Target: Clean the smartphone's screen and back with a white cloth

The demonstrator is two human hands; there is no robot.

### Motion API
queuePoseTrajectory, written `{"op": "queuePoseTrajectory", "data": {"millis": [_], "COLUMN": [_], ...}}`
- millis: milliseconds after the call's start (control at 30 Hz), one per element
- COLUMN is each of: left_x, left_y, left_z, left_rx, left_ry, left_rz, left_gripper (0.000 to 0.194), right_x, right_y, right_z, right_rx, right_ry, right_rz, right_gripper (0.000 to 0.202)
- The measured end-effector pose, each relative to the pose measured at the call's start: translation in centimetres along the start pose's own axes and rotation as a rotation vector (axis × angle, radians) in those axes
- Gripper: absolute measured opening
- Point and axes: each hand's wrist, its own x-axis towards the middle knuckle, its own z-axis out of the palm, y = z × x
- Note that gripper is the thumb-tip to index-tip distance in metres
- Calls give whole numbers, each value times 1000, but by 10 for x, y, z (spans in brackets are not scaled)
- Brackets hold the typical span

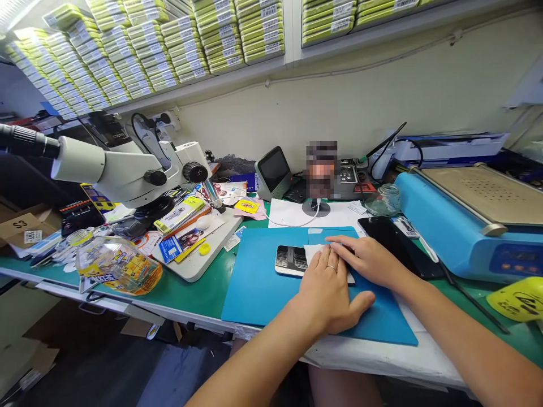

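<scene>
A phone (291, 259) with a dark, reflective face and a light rim lies flat on the blue mat (258, 294). A thin white sheet (311, 250), paper or cloth, covers part of it. My left hand (328, 288), with a ring on one finger, presses down on the sheet with fingers straight and thumb apart. Beside it, my right hand (365, 255) rests its stretched fingers over the sheet's far edge, touching the left fingers. The phone's right portion is mostly hidden beneath both hands.
A microscope (127, 172) and a clear plastic jar (121, 265) stand at left. To the right are a large black tablet-like device (394, 243) and a blue machine with a metal plate (449, 226). Behind the mat are a small screen (274, 172) and a glass jar (388, 199).
</scene>
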Motion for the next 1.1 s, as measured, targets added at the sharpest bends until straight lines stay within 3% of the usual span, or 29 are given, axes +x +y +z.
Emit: {"op": "queuePoseTrajectory", "data": {"millis": [100, 367, 667, 833, 967, 1100], "left_x": [1, -40, -7, -29, -50, -52], "left_y": [6, 11, -7, -6, -21, -49], "left_z": [5, 8, -3, 3, 3, -9], "left_rx": [-10, -64, -36, -43, -18, 51], "left_ry": [29, 18, -2, 31, 24, 25], "left_rz": [-31, 4, -35, -26, -6, -109], "left_gripper": [88, 86, 82, 81, 78, 74], "right_x": [-1, -3, -1, -1, -2, -2], "right_y": [0, -1, 5, 6, 6, 5], "right_z": [-1, -1, 2, 3, 4, 2], "right_rx": [-5, -15, -5, 0, -8, -27], "right_ry": [14, 12, 9, -1, -2, -19], "right_rz": [27, 29, 39, 22, 14, -4], "right_gripper": [43, 42, 45, 44, 44, 43]}}
